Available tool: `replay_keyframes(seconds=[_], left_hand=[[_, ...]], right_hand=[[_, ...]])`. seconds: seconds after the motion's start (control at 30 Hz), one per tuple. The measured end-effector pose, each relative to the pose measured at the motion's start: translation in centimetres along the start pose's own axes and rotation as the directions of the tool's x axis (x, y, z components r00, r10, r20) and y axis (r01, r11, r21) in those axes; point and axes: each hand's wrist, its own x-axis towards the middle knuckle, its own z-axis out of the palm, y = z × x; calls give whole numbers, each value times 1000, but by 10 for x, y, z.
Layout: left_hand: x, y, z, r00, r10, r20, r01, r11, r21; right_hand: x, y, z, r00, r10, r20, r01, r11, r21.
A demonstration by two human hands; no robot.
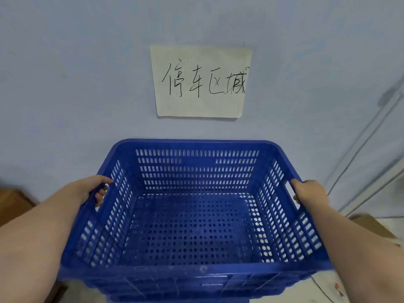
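A big blue plastic crate [196,147] with slotted walls and a perforated floor fills the lower middle of the head view, and nothing lies inside it. My left hand [94,189] grips its left handle slot, the fingertips showing through the opening. On the opposite side my right hand [308,193] grips the right handle slot, thumb over the rim. Both forearms reach in from the bottom corners. Another blue rim shows just under the crate's near edge.
A pale blue wall stands close behind the crate, with a paper sheet [201,82] of handwritten characters taped to it. White pipes [360,154] run down the right side. A brown surface [13,202] shows at the left, and pale floor at the lower right.
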Motion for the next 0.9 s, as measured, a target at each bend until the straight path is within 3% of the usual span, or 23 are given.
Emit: replay_keyframes(seconds=[0.43, 0.7, 0.9], left_hand=[[42, -15, 17, 995, 11, -96, -6, 999, 52], [60, -31, 11, 999, -20, -40, 21, 999, 37], [71, -48, 9, 988, 75, -136, -70, 997, 40]], right_hand=[[34, 16, 47, 999, 34, 42, -34, 999, -2], [29, 23, 65, 997, 75, 35, -76, 997, 15], [31, 26, 78, 996, 67, 56, -63, 995, -80]])
